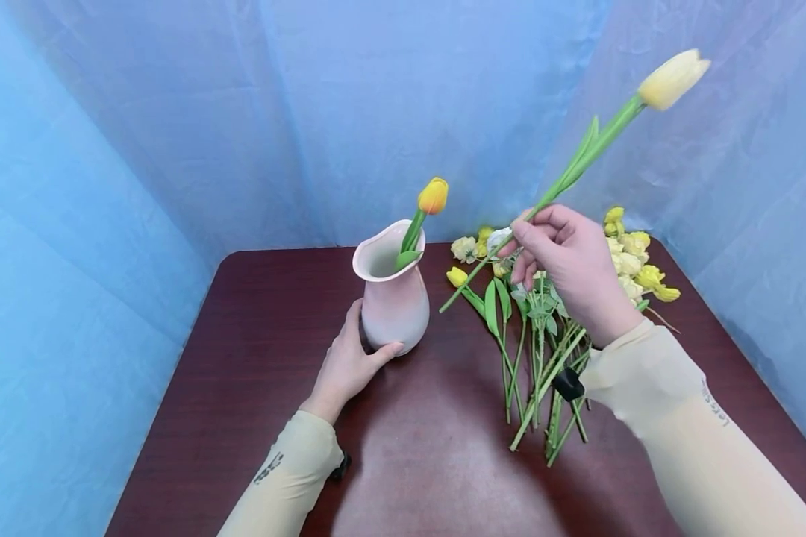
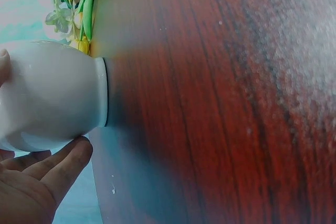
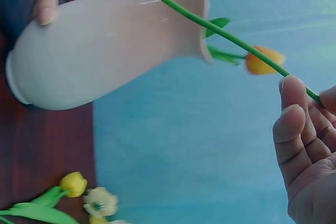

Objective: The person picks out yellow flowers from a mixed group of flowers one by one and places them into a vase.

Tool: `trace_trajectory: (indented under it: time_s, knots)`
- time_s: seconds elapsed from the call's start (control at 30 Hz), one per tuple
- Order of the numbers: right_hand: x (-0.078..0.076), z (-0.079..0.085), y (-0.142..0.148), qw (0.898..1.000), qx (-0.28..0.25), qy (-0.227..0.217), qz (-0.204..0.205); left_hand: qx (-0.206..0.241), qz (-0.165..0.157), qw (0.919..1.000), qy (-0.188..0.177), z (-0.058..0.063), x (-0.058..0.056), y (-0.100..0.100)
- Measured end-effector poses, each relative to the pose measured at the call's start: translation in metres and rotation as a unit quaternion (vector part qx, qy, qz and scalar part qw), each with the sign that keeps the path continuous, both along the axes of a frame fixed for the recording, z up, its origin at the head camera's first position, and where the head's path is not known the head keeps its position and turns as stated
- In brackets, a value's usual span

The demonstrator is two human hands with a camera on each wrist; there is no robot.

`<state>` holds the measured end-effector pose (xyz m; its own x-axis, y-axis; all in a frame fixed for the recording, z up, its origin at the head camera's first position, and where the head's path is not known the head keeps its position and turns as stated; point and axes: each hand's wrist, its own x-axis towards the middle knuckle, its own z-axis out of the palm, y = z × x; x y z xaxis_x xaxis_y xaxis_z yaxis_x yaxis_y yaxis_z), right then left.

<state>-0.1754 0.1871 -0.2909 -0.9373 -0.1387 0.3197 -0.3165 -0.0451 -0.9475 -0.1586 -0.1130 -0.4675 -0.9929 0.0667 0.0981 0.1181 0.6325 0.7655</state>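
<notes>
A pale pink-white vase (image 1: 395,309) with a wavy flared rim stands on the table, and my left hand (image 1: 351,364) holds its lower body, thumb at the front. In the left wrist view, fingers (image 2: 73,156) lie along the side of the vase near its base. An orange-yellow tulip (image 1: 433,196) leans in the mouth of the vase, its lower stem hidden inside. My right hand (image 1: 578,257) pinches a pale yellow tulip (image 1: 672,80) by the stem, bloom tilted up to the right. In the right wrist view, the cut end of its stem (image 3: 226,35) overlaps the vase's neck.
On the right of the dark red-brown table (image 1: 255,388) lies a pile of loose flowers: a yellow tulip (image 1: 457,277), cream blooms (image 1: 628,261) and several green stems (image 1: 544,380) pointing toward me. Blue curtains (image 1: 410,97) hang behind and along both sides.
</notes>
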Motion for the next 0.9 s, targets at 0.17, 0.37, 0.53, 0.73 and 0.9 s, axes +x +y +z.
trace_trajectory:
  time_s: [0.17, 0.37, 0.53, 0.73, 0.9]
  knots:
    - [0.003, 0.021, -0.006, 0.999, -0.026, 0.038, 0.0, 0.003, -0.001, 1.0, 0.003, -0.001, 0.0, 0.0]
    - [0.004, 0.036, -0.015, 0.997, -0.038, 0.06, -0.007, 0.005, -0.005, 1.0, 0.006, -0.001, 0.0, 0.0]
    - [-0.001, 0.041, -0.029, 0.997, -0.048, 0.065, -0.017, 0.003, -0.002, 1.0, 0.007, -0.002, 0.0, -0.001]
    - [0.003, 0.048, -0.05, 0.997, 0.005, 0.062, -0.04, 0.001, 0.001, 1.0, 0.006, -0.002, -0.001, 0.0]
    - [0.0, 0.042, -0.06, 0.992, 0.099, 0.055, -0.057, 0.002, 0.002, 1.0, 0.008, -0.001, 0.0, 0.0]
